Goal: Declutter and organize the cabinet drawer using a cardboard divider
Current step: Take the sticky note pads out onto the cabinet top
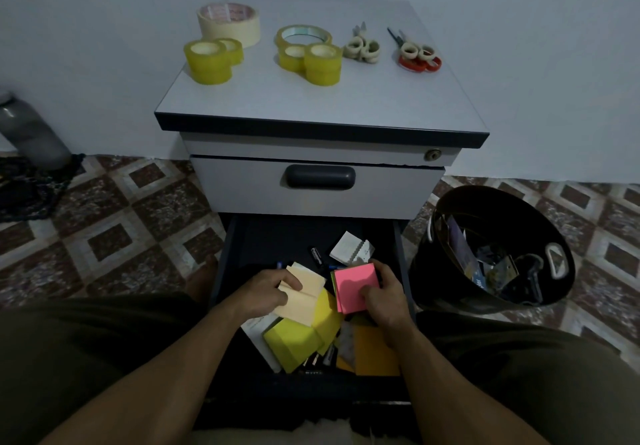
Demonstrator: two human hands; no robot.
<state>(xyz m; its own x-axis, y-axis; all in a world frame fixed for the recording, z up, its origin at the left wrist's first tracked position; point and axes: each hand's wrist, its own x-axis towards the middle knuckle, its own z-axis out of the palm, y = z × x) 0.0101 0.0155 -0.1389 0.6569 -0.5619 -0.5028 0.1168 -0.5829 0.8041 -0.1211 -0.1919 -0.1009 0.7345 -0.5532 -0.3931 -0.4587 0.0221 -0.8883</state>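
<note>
Drawer, the lower one of the cabinet, stands pulled out toward you between your knees, and both your hands are inside it. Your left hand grips a cream pad at the drawer's near middle, thumb on top and fingers curled round its left edge. Your right hand holds a pink pad just to the right, thumb pressed on its face and fingers clamped round its right side. The two pads sit close together, and you cannot tell whether they touch.

Under and nearer than your hands lie yellow pads and an orange sheet, piled over other papers. Farther in lie a black battery and a white torn packet; the far part of the drawer floor is dark.

The upper drawer is closed. On the cabinet top stand a cream tape roll, yellow tape rolls, small rolls and red-handled scissors. A black bin holding scraps stands on the floor to the right.
</note>
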